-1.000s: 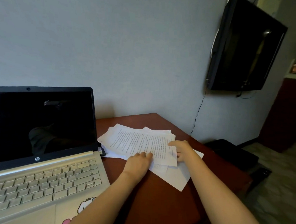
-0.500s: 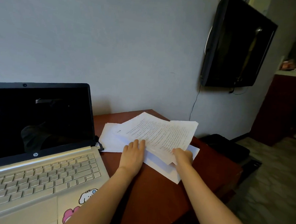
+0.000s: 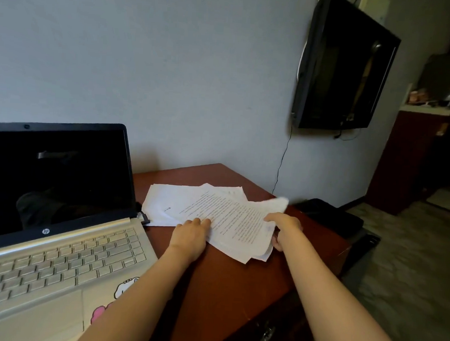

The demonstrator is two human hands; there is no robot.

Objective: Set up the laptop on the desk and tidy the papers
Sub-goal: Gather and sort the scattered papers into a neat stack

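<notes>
An open silver laptop (image 3: 56,241) with a dark screen and a cartoon sticker stands on the left of the reddish-brown desk (image 3: 227,284). To its right lies a loose, fanned pile of printed white papers (image 3: 231,215). My left hand (image 3: 191,236) rests on the pile's near edge with its fingers laid flat on the sheets. My right hand (image 3: 284,230) grips the right edge of the upper sheets, thumb under and fingers over them, and that edge is raised off the desk.
A black flat screen (image 3: 343,64) hangs on the grey wall at the right, with a cable running down. A black box (image 3: 329,216) sits low beyond the desk's right edge. A dark red cabinet (image 3: 414,160) stands farther right.
The upper sheets came up off the pile in my right hand, then dropped lower and swung right. My left hand stayed on the near edge of the papers.
</notes>
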